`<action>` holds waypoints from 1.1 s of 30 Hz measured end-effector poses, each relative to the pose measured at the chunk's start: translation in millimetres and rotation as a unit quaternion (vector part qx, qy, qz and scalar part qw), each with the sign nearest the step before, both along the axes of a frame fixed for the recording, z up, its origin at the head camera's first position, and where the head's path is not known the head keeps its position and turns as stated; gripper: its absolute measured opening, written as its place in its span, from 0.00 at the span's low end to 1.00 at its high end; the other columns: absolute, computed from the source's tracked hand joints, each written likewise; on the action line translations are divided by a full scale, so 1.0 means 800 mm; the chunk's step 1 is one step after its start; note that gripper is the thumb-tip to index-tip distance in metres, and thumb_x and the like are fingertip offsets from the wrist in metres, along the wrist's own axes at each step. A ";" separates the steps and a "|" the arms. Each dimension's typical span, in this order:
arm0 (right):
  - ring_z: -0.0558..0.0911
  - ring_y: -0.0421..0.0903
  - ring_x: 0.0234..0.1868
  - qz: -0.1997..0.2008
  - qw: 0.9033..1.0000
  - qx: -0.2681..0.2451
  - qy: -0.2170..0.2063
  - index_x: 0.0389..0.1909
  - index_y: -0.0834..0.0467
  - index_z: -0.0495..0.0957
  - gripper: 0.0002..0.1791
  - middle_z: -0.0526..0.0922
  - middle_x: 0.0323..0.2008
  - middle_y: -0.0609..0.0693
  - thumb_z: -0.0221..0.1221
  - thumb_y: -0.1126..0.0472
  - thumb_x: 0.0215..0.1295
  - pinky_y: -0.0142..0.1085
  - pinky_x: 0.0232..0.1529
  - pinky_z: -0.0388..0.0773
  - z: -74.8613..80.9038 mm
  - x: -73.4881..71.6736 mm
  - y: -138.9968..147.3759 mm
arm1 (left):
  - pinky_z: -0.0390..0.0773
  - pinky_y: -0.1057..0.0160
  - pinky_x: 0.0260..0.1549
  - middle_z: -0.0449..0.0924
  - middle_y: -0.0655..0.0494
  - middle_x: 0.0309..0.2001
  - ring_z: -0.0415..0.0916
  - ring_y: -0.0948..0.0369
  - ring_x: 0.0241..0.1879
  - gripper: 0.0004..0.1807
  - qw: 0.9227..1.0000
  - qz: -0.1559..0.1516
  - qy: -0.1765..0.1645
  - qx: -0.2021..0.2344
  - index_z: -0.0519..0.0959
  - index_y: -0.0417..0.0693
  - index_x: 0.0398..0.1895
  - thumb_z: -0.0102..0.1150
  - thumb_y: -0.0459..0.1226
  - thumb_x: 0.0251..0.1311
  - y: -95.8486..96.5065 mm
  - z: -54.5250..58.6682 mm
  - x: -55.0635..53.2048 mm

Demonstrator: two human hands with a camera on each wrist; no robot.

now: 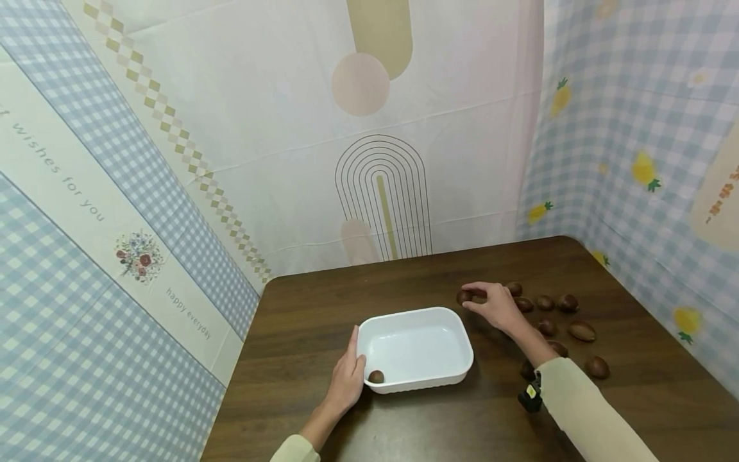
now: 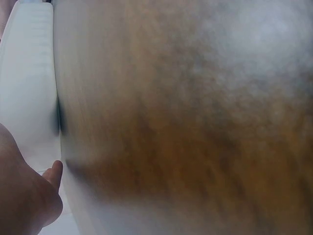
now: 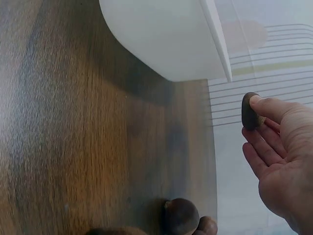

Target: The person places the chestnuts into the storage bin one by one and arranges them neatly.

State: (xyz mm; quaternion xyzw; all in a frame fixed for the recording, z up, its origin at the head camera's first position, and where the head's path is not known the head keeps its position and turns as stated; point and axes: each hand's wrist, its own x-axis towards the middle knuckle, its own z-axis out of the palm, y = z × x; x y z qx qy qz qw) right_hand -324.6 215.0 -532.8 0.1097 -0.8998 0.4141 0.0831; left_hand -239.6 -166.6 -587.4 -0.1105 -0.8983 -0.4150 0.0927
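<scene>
A white rectangular dish (image 1: 417, 386) stands on the wooden table with one brown chestnut (image 1: 376, 376) in its near left corner. My left hand (image 1: 346, 378) rests against the dish's left end, index finger straight along the outside and thumb at the rim. In the left wrist view, part of that hand (image 2: 29, 191) shows beside the white wall. Right of the dish's far corner, my right hand (image 1: 495, 304) pinches a chestnut (image 1: 464, 297) between thumb and fingers. The right wrist view shows this held chestnut (image 3: 250, 111) apart from the dish.
Several loose chestnuts (image 1: 568, 303) lie scattered on the right side of the table (image 1: 300, 333), some partly behind my right arm. Printed cloths (image 1: 277, 192) hang at the back and on both sides. A small black device (image 1: 530, 398) sits on my right wrist.
</scene>
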 end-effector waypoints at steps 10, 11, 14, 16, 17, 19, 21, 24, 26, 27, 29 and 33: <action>0.82 0.66 0.60 0.008 1.000 -0.018 0.006 0.62 0.63 0.84 0.22 0.86 0.58 0.64 0.71 0.64 0.68 0.58 0.53 0.82 0.002 0.007 -0.013 | 0.69 0.39 0.68 0.65 0.41 0.78 0.70 0.44 0.73 0.35 1.000 0.002 -0.003 -0.004 0.53 0.39 0.85 0.44 0.32 0.76 0.001 -0.003 -0.002; 0.82 0.66 0.60 0.008 1.000 -0.019 0.007 0.61 0.63 0.84 0.22 0.86 0.58 0.64 0.71 0.64 0.68 0.59 0.53 0.82 0.002 0.007 -0.014 | 0.69 0.39 0.68 0.65 0.41 0.78 0.69 0.44 0.73 0.35 1.000 0.002 -0.003 -0.003 0.53 0.39 0.85 0.44 0.32 0.76 0.001 -0.003 -0.002; 0.83 0.66 0.59 0.011 1.000 -0.023 0.012 0.61 0.63 0.84 0.22 0.86 0.57 0.64 0.71 0.64 0.67 0.60 0.54 0.81 0.001 0.008 -0.020 | 0.69 0.39 0.68 0.66 0.41 0.78 0.70 0.45 0.72 0.35 1.000 0.003 -0.001 -0.002 0.54 0.39 0.85 0.44 0.32 0.76 0.002 -0.002 -0.001; 0.84 0.66 0.58 0.015 0.999 -0.025 0.016 0.60 0.64 0.85 0.21 0.87 0.56 0.64 0.71 0.64 0.67 0.61 0.55 0.81 0.001 0.009 -0.023 | 0.69 0.39 0.68 0.66 0.41 0.78 0.70 0.44 0.72 0.35 1.000 0.004 0.000 -0.002 0.54 0.39 0.85 0.45 0.32 0.76 0.002 -0.002 -0.001; 0.84 0.66 0.58 0.017 0.999 -0.028 0.016 0.59 0.64 0.85 0.21 0.87 0.55 0.64 0.72 0.65 0.67 0.62 0.55 0.80 0.001 0.009 -0.025 | 0.69 0.39 0.68 0.66 0.41 0.78 0.70 0.44 0.72 0.35 1.000 0.004 0.000 -0.002 0.54 0.39 0.85 0.45 0.32 0.76 0.002 -0.001 -0.001; 0.84 0.66 0.58 0.022 0.999 -0.031 0.018 0.59 0.64 0.85 0.21 0.87 0.55 0.64 0.71 0.65 0.66 0.62 0.56 0.80 0.000 0.010 -0.029 | 0.69 0.39 0.68 0.66 0.41 0.78 0.70 0.44 0.72 0.35 1.000 0.004 -0.001 -0.002 0.54 0.39 0.85 0.45 0.32 0.76 0.002 -0.001 -0.001; 0.84 0.66 0.58 0.026 0.999 -0.032 0.015 0.59 0.64 0.85 0.20 0.87 0.55 0.63 0.71 0.66 0.66 0.62 0.56 0.80 0.000 0.011 -0.033 | 0.69 0.39 0.68 0.66 0.41 0.78 0.70 0.44 0.72 0.35 1.000 0.003 -0.003 -0.001 0.54 0.39 0.85 0.45 0.32 0.76 0.002 -0.001 0.000; 0.84 0.66 0.58 0.035 0.999 -0.030 0.013 0.59 0.64 0.85 0.20 0.87 0.55 0.63 0.71 0.66 0.67 0.60 0.55 0.81 0.000 0.013 -0.037 | 0.68 0.39 0.69 0.65 0.41 0.78 0.69 0.44 0.73 0.35 1.000 0.001 -0.005 0.000 0.53 0.40 0.85 0.44 0.32 0.77 0.001 -0.002 0.000; 0.84 0.65 0.58 0.036 0.999 -0.033 0.010 0.59 0.64 0.85 0.20 0.87 0.56 0.63 0.71 0.66 0.67 0.59 0.55 0.82 -0.001 0.013 -0.040 | 0.68 0.39 0.69 0.65 0.41 0.78 0.69 0.44 0.73 0.35 1.000 0.001 -0.005 0.000 0.53 0.40 0.85 0.45 0.32 0.77 0.001 -0.002 0.000; 0.84 0.65 0.58 0.037 0.999 -0.035 0.009 0.58 0.64 0.85 0.20 0.87 0.55 0.63 0.71 0.66 0.67 0.59 0.55 0.82 -0.001 0.014 -0.041 | 0.68 0.39 0.68 0.66 0.40 0.78 0.69 0.44 0.73 0.35 1.000 0.001 -0.005 0.001 0.53 0.40 0.85 0.45 0.32 0.77 0.001 -0.002 0.000; 0.85 0.64 0.57 0.038 0.999 -0.038 0.008 0.58 0.63 0.85 0.20 0.87 0.55 0.62 0.71 0.67 0.66 0.58 0.55 0.82 -0.001 0.014 -0.043 | 0.69 0.39 0.68 0.66 0.40 0.78 0.69 0.44 0.73 0.35 1.000 0.001 -0.005 0.001 0.53 0.40 0.85 0.45 0.32 0.77 0.002 -0.002 0.000; 0.85 0.63 0.57 0.039 0.998 -0.039 0.006 0.58 0.62 0.86 0.20 0.87 0.55 0.61 0.71 0.67 0.66 0.58 0.55 0.82 -0.002 0.015 -0.047 | 0.69 0.39 0.68 0.66 0.40 0.77 0.70 0.44 0.72 0.35 1.000 0.002 -0.004 0.000 0.53 0.40 0.85 0.44 0.32 0.77 0.002 -0.002 -0.001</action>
